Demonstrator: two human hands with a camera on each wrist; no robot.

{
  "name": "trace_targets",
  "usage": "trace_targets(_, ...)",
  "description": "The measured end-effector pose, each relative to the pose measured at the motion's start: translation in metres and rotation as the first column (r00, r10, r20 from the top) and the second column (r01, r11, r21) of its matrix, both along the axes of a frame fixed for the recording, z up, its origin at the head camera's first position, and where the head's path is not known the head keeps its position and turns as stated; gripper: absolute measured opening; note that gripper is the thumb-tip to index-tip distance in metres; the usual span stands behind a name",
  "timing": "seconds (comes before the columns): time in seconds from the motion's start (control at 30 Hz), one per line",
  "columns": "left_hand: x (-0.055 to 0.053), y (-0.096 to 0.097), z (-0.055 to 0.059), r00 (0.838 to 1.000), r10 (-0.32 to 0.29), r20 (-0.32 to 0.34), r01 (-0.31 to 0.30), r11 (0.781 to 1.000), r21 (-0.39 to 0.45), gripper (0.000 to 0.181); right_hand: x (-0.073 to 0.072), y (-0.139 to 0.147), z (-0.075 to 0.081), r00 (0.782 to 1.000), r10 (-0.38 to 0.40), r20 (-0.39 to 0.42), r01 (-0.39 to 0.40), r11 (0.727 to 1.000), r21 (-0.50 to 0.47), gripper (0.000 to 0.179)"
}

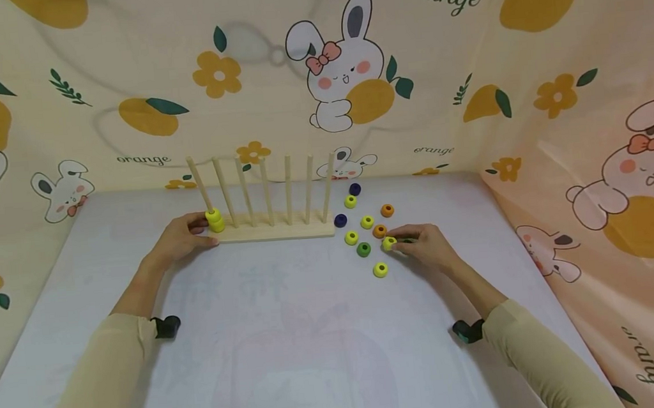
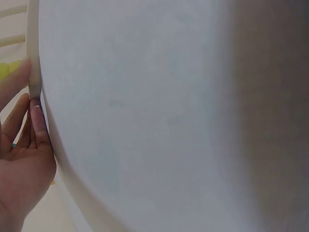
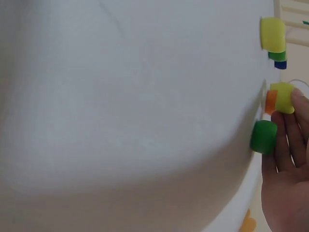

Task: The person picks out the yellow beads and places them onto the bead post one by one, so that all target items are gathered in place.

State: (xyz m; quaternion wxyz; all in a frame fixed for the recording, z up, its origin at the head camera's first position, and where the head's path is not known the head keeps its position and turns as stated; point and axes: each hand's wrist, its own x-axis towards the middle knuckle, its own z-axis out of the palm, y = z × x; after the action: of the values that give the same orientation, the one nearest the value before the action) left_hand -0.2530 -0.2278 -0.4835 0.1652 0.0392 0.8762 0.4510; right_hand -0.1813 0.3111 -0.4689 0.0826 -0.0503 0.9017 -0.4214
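A wooden peg rack [image 1: 277,232] with several upright pegs stands at the back of the table. Two yellow beads [image 1: 215,220] are stacked on its leftmost peg. My left hand [image 1: 178,237] holds the left end of the rack's base, thumb at the front; in the left wrist view the fingers [image 2: 15,121] meet the base's end. On the right, my right hand [image 1: 429,245] pinches a yellow bead [image 1: 389,243] between thumb and fingers. A green bead [image 3: 264,137] sits beside those fingers in the right wrist view, mostly covered by the hand in the head view.
Loose beads lie between the rack and my right hand: several yellow [image 1: 351,237], two orange [image 1: 387,210], two dark blue [image 1: 340,220] and a green one [image 1: 363,249]. A nearer yellow bead [image 1: 381,269] lies toward me. Printed cloth [image 1: 273,106] hangs behind and beside the white table [image 1: 293,360].
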Motion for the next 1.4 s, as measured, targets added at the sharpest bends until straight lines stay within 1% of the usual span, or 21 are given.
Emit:
trace_targets(0.13, 0.000, 0.000, 0.000, 1.000, -0.003, 0.000, 0.003, 1.000, -0.005, 0.083, 0.000, -0.001, 0.006, 1.000, -0.009, -0.021, 0.008, 0.999, -0.046, 0.030)
trace_targets(0.33, 0.002, 0.000, 0.001, 1.000, 0.001, 0.005, -0.001, 1.000, -0.005, 0.083, -0.002, -0.005, 0.019, 0.996, 0.029, -0.083, -0.034, 0.997, -0.066, 0.030)
trace_targets(0.5, 0.001, -0.001, -0.001, 1.000, 0.003, 0.003, -0.003, 1.000, 0.000, 0.083, -0.003, -0.007, 0.025, 0.995, 0.019, -0.099, -0.026, 0.997, -0.069, 0.030)
trace_targets(0.63, 0.001, -0.001, -0.001, 1.000, 0.009, 0.007, -0.009, 1.000, -0.001, 0.083, -0.005, -0.009, 0.030, 0.991, 0.016, -0.132, -0.026, 0.997, -0.074, 0.031)
trace_targets(0.9, 0.001, 0.000, -0.001, 1.000, 0.010, 0.007, -0.010, 1.000, -0.004, 0.083, -0.009, -0.011, 0.040, 0.989, 0.023, -0.144, -0.041, 0.992, -0.122, 0.036)
trace_targets(1.03, 0.001, 0.000, 0.000, 1.000, 0.009, 0.009, -0.009, 1.000, -0.009, 0.083, -0.012, -0.015, 0.046, 0.986, 0.028, -0.165, -0.053, 0.987, -0.152, 0.035)
trace_targets(1.07, 0.001, 0.000, 0.000, 1.000, 0.009, 0.008, -0.009, 1.000, -0.010, 0.084, -0.012, -0.017, 0.048, 0.985, 0.030, -0.169, -0.057, 0.986, -0.157, 0.034)
trace_targets(1.17, 0.001, 0.001, 0.000, 1.000, 0.012, 0.012, -0.012, 1.000, -0.011, 0.084, -0.007, -0.025, 0.063, 0.984, 0.033, -0.178, -0.061, 0.986, -0.154, 0.032)
trace_targets(1.3, 0.001, 0.002, 0.001, 1.000, 0.017, 0.019, -0.017, 1.000, -0.008, 0.084, 0.001, -0.036, 0.083, 0.979, 0.043, -0.198, -0.068, 0.990, -0.120, 0.030)
trace_targets(1.4, 0.000, 0.002, 0.002, 1.000, 0.018, 0.023, -0.017, 1.000, -0.006, 0.085, 0.001, -0.039, 0.090, 0.976, 0.046, -0.214, -0.069, 0.993, -0.099, 0.029)
